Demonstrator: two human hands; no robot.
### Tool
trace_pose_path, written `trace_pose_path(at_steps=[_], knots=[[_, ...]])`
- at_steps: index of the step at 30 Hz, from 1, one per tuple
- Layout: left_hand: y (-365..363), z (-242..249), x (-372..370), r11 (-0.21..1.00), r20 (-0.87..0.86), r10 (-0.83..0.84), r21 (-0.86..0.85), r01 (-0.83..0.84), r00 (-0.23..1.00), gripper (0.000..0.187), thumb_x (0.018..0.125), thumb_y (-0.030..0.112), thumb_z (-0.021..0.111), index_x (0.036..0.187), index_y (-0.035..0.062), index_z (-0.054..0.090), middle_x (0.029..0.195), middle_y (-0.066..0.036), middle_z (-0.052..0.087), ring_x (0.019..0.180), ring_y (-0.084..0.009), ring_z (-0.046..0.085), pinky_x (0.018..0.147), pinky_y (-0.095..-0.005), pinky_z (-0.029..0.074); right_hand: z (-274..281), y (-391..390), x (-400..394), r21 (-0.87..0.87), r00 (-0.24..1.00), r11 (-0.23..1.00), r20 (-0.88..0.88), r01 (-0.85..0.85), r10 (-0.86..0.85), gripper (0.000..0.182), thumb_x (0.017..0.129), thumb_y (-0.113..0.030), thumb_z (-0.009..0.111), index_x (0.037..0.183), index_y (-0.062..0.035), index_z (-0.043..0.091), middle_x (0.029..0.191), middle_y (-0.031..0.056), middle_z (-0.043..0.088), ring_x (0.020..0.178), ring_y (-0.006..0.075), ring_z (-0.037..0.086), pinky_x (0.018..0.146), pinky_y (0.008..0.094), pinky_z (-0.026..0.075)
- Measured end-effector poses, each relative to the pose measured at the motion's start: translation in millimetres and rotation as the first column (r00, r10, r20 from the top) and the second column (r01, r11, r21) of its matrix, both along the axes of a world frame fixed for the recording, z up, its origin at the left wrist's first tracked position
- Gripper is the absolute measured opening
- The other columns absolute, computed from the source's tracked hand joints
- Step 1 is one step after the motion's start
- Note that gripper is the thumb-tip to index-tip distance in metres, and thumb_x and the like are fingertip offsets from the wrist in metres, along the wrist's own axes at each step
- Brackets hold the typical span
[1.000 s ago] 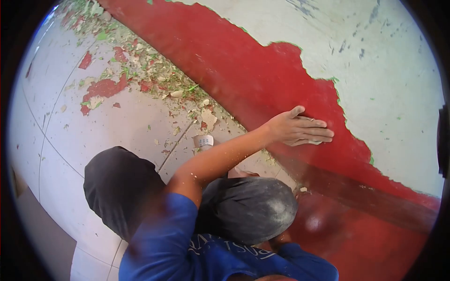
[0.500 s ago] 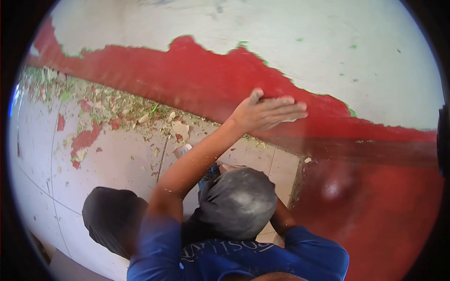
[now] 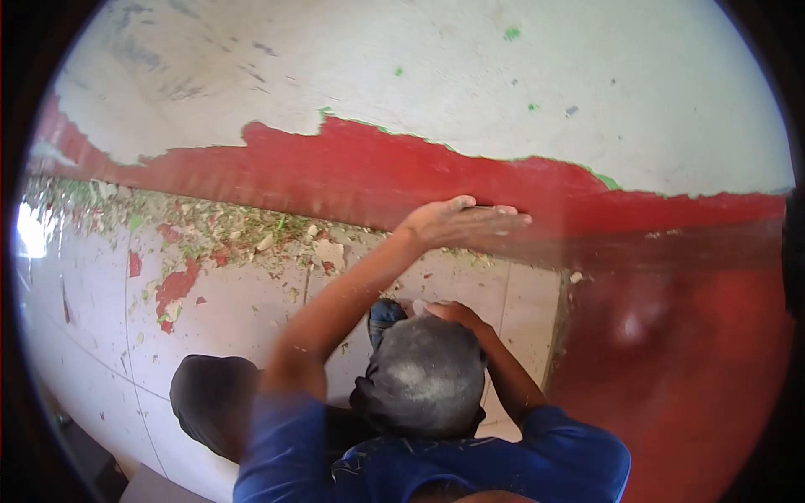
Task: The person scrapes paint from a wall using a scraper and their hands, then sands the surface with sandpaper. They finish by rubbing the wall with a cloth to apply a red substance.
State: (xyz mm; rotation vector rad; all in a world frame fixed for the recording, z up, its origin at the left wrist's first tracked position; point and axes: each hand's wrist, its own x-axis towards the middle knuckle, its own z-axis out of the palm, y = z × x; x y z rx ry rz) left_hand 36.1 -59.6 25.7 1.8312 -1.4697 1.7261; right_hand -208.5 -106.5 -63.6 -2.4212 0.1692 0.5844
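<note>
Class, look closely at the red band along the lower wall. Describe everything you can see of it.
The red band looks like paint, mostly even in colour. Its upper edge is jagged, bordering the whitish wall surface, with thin green fringes in places. Its lower edge runs much straighter; on the left, flakes and debris lie along it on the tiled floor. The band narrows towards the far right. The left hand, fingers outstretched, covers part of its lower edge; whether they touch is unclear.
</note>
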Motion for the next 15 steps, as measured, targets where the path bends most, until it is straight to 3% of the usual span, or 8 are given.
trace_pose_path(at_steps=[1, 3, 5, 6, 8, 9, 11, 15], knots=[[-0.4, 8.3, -1.4, 0.995, -0.081, 0.033, -0.087, -0.04, 0.996, 0.065, 0.099, 0.054, 0.037, 0.157, 0.033, 0.015, 0.166, 0.005, 0.006, 0.153, -0.0204, 0.005, 0.119, -0.0628, -0.004, -11.0, 2.2, 4.5, 0.048, 0.991, 0.999, 0.13, 0.015, -0.022, 0.053, 0.094, -0.043, 0.055, 0.129, -0.0038, 0.056, 0.109, 0.0251, 0.065, 0.102, 0.0427, 0.062, 0.089, 0.0496, 0.048], [9.3, 33.9, -1.9, 0.967, -0.245, 0.044, -0.235, -0.103, 0.969, 0.061, 0.098, 0.057, 0.04, 0.155, 0.0426, 0.021, 0.166, 0.009, 0.008, 0.153, -0.0232, 0.005, 0.118, -0.0631, -0.007, -5.1, -1.3, 13.8, 0.044, 0.999, 0.999, 0.043, -0.022, 0.02, 0.054, 0.094, -0.043, 0.055, 0.131, -0.0039, 0.055, 0.111, 0.0253, 0.065, 0.103, 0.0425, 0.062, 0.089, 0.049, 0.048], [38.3, 63.7, 10.4, 0.919, -0.447, -0.06, -0.374, -0.125, 0.893, 0.068, 0.097, 0.055, 0.045, 0.157, 0.0328, 0.022, 0.166, -0.001, 0.008, 0.153, -0.029, 0.003, 0.118, -0.0608, -0.006, 10.4, -1.6, 11.0, 0.057, 0.995, 0.996, -0.062, -0.074, 0.078, 0.055, 0.094, -0.043, 0.056, 0.133, -0.0039, 0.054, 0.112, 0.0254, 0.064, 0.104, 0.0424, 0.061, 0.089, 0.0484, 0.047], [48.2, 62.4, 18.3, 0.925, -0.461, -0.011, -0.342, -0.166, 0.887, 0.068, 0.097, 0.055, 0.045, 0.157, 0.0328, 0.022, 0.166, -0.001, 0.008, 0.153, -0.029, 0.003, 0.118, -0.0608, -0.006, 18.1, -1.6, 10.8, 0.086, 0.996, 0.996, -0.092, 0.011, -0.003, 0.055, 0.094, -0.041, 0.058, 0.134, -0.0038, 0.053, 0.113, 0.0257, 0.064, 0.105, 0.0426, 0.061, 0.089, 0.0479, 0.048], [73.1, 59.7, 48.2, 0.626, -0.661, -0.261, -0.671, -0.398, 0.704, 0.076, 0.097, 0.049, 0.048, 0.158, 0.0147, 0.019, 0.165, -0.015, 0.007, 0.153, -0.0343, 0.0, 0.117, -0.0595, -0.004, 42.6, 3.3, 21.7, 0.068, 0.989, 0.994, -0.125, 0.087, -0.078, 0.053, 0.093, -0.037, 0.06, 0.134, -0.0034, 0.054, 0.112, 0.0261, 0.065, 0.105, 0.0431, 0.061, 0.089, 0.0476, 0.048], [91.6, 56.1, 64.5, 0.616, -0.654, -0.191, -0.66, -0.429, 0.732, 0.076, 0.097, 0.049, 0.048, 0.158, 0.0147, 0.019, 0.165, -0.015, 0.007, 0.153, -0.0343, 0.0, 0.117, -0.0595, -0.004, 51.5, 8.3, 25.5, 0.015, 0.99, 0.996, -0.117, 0.084, -0.082, 0.051, 0.093, -0.036, 0.061, 0.132, -0.0032, 0.055, 0.11, 0.0263, 0.065, 0.104, 0.0434, 0.062, 0.088, 0.0477, 0.049], [129.5, 47.4, 93.1, 0.316, -0.686, -0.593, -0.68, -0.662, 0.422, 0.077, 0.1, 0.05, 0.039, 0.158, 0.0083, 0.012, 0.164, -0.023, -0.001, 0.151, -0.0416, 0.0, 0.112, -0.0693, 0.0, 36.6, 17.5, 47.7, 0.036, 0.994, 0.998, -0.09, -0.052, 0.055, 0.05, 0.093, -0.035, 0.061, 0.131, -0.0029, 0.056, 0.109, 0.0261, 0.066, 0.103, 0.0433, 0.062, 0.088, 0.0472, 0.049], [243.1, 55.7, 197.9, 0.097, -0.577, -0.728, -0.622, -0.777, 0.371, 0.076, 0.102, 0.055, 0.032, 0.158, 0.0079, 0.01, 0.164, -0.02, -0.002, 0.151, -0.041, -0.001, 0.113, -0.0684, 0.004, 24.4, 28.7, 57.6, -0.014, 0.974, 0.978, -0.09, -0.21, 0.208, 0.043, 0.094, -0.032, 0.061, 0.124, -0.0019, 0.06, 0.106, 0.0255, 0.067, 0.1, 0.0428, 0.064, 0.086, 0.0451, 0.05]])
